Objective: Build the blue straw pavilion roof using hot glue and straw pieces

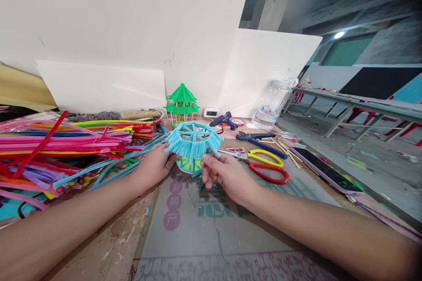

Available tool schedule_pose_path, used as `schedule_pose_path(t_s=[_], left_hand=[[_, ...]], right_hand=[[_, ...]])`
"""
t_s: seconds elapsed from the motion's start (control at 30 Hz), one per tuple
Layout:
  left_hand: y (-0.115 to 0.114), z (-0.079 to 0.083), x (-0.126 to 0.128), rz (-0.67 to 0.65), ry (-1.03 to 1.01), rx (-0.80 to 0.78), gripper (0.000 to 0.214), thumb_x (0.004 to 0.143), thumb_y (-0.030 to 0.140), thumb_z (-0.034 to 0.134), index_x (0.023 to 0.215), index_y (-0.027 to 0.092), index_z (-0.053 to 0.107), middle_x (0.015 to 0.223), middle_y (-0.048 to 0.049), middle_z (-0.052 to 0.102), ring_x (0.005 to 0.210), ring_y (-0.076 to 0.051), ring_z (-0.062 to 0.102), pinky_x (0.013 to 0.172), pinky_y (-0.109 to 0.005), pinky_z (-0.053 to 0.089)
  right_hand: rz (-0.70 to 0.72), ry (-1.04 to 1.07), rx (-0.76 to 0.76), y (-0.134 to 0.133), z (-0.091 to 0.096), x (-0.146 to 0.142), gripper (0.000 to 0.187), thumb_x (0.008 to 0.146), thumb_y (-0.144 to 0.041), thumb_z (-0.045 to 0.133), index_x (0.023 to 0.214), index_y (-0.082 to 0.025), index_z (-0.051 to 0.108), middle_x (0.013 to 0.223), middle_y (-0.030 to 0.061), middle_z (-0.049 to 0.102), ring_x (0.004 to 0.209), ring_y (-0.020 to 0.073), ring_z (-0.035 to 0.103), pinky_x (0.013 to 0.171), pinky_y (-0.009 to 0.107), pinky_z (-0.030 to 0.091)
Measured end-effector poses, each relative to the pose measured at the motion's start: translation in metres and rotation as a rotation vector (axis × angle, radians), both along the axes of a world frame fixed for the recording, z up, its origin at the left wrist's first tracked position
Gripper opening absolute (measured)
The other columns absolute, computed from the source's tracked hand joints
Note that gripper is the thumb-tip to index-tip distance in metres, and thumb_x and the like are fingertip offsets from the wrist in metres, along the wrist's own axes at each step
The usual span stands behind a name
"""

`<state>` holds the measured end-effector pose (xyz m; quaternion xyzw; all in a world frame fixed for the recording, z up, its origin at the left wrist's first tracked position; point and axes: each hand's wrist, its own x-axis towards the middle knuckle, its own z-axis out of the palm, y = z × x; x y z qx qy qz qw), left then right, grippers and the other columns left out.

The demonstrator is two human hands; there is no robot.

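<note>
A small pavilion model (194,142) of light blue pipe cleaners stands between my hands, with a ring roof of hanging strips, an open spoked top and a green base. My left hand (154,164) grips its left side; those fingertips are partly hidden behind the roof. On the right, my right hand (224,173) is closed, thumb against fingers, at the roof's lower right edge. Whether a small piece sits in that pinch I cannot make out. Close to my right hand lie scissors (263,162) with one yellow and one red handle.
Bundles of colourful pipe cleaners (75,140) cover the left. Behind stand a green pagoda model (182,101), a small digital clock (211,112), a blue glue gun (224,120) and a clear water bottle (272,103). Pliers (262,141), wooden sticks (285,151) and a phone (325,169) lie right.
</note>
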<state>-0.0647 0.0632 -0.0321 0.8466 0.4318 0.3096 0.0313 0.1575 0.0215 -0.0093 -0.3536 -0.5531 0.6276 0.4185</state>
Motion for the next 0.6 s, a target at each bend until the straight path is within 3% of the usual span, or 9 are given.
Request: schedule_pose_path(t_s=[0.1, 0.17, 0.3, 0.4, 0.5, 0.6], left_hand=[[0.002, -0.002, -0.002, 0.004, 0.005, 0.008, 0.018, 0.093, 0.025, 0.047, 0.098, 0.02, 0.064, 0.104, -0.0097, 0.067, 0.101, -0.025, 0.061, 0.091, -0.04, 0.048], [0.002, -0.003, -0.003, 0.012, 0.013, 0.023, 0.019, 0.093, 0.023, 0.046, 0.098, 0.019, 0.063, 0.105, -0.0099, 0.067, 0.102, -0.025, 0.061, 0.091, -0.041, 0.048], [0.001, -0.002, -0.003, 0.012, 0.048, 0.09, 0.019, 0.091, 0.018, 0.045, 0.099, 0.018, 0.063, 0.108, -0.0103, 0.067, 0.106, -0.027, 0.06, 0.093, -0.044, 0.048], [-0.001, 0.0, -0.003, -0.001, 0.085, 0.14, 0.025, 0.089, 0.014, 0.045, 0.106, 0.019, 0.063, 0.113, -0.0099, 0.067, 0.113, -0.027, 0.057, 0.097, -0.045, 0.046], [-0.003, 0.0, -0.004, 0.012, 0.117, 0.171, 0.03, 0.086, 0.012, 0.046, 0.109, 0.02, 0.064, 0.111, -0.0092, 0.068, 0.117, -0.027, 0.055, 0.101, -0.046, 0.043], [-0.003, -0.001, -0.005, 0.027, 0.147, 0.205, 0.03, 0.086, 0.011, 0.045, 0.106, 0.019, 0.066, 0.106, -0.0092, 0.069, 0.114, -0.028, 0.056, 0.101, -0.047, 0.042]], right_hand=[[0.13, -0.25, 0.091, -0.012, 0.004, 0.002, 0.038, 0.082, -0.054, 0.062, 0.069, -0.018, 0.058, 0.054, -0.001, 0.06, 0.043, 0.0097, 0.052, 0.045, 0.022, 0.04], [0.16, -0.448, 0.311, -0.024, 0.014, 0.005, 0.034, 0.086, -0.049, 0.06, 0.069, -0.019, 0.06, 0.054, -0.0012, 0.058, 0.046, 0.0108, 0.05, 0.044, 0.023, 0.038], [-0.052, -0.569, 0.885, -0.035, 0.045, 0.017, 0.017, 0.09, -0.035, 0.061, 0.08, -0.022, 0.066, 0.069, 0.0005, 0.063, 0.061, 0.0128, 0.055, 0.056, 0.025, 0.043], [-0.217, -0.6, 1.159, -0.023, 0.061, 0.03, 0.008, 0.09, -0.028, 0.063, 0.093, -0.023, 0.069, 0.09, 0.0037, 0.067, 0.087, 0.0175, 0.062, 0.08, 0.032, 0.049], [-0.228, -0.697, 1.29, -0.007, 0.063, 0.039, 0.018, 0.091, -0.025, 0.061, 0.108, -0.024, 0.068, 0.121, 0.0084, 0.06, 0.119, 0.0232, 0.053, 0.102, 0.041, 0.042], [-0.144, -0.768, 1.346, 0.003, 0.057, 0.044, 0.02, 0.093, -0.025, 0.058, 0.111, -0.024, 0.066, 0.131, 0.0097, 0.055, 0.127, 0.0245, 0.049, 0.106, 0.045, 0.039]])
